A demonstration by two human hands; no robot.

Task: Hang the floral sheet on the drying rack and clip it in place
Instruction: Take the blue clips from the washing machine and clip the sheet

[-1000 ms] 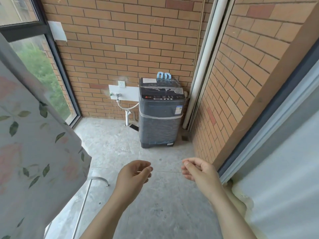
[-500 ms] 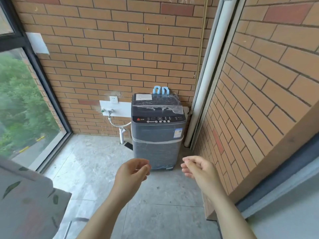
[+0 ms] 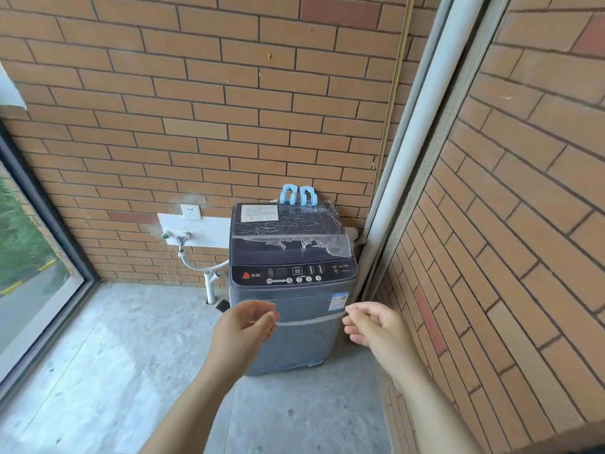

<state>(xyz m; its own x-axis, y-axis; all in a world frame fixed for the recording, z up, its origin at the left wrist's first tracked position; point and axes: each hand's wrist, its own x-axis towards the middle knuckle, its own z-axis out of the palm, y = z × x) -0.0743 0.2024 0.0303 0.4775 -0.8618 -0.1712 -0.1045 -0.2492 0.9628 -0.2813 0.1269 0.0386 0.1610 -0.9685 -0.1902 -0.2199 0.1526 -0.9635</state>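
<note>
Facing a grey washing machine [image 3: 291, 290] on a brick-walled balcony, a person holds both hands out low before its front panel. 2 blue clips [image 3: 299, 194] stand upright side by side at the back edge of the lid [image 3: 288, 224], against the brick wall [image 3: 229, 109]. They lie straight ahead of the hands and well beyond them, across the full depth of the lid. Their line falls roughly between the 2 hands, so neither is clearly the nearer, and a reach over the machine looks to be what the next move needs.

The left hand [image 3: 244, 329] is loosely curled, thumb close to forefinger, and holds nothing that can be seen. The right hand [image 3: 373, 326] is likewise relaxed and half curled, empty and touching nothing. The 2 hands are apart from each other and from the machine.

Neither the floral sheet nor the drying rack is in view, so whether the sheet already hangs cannot be told; the clipping step appears not yet begun.
</note>
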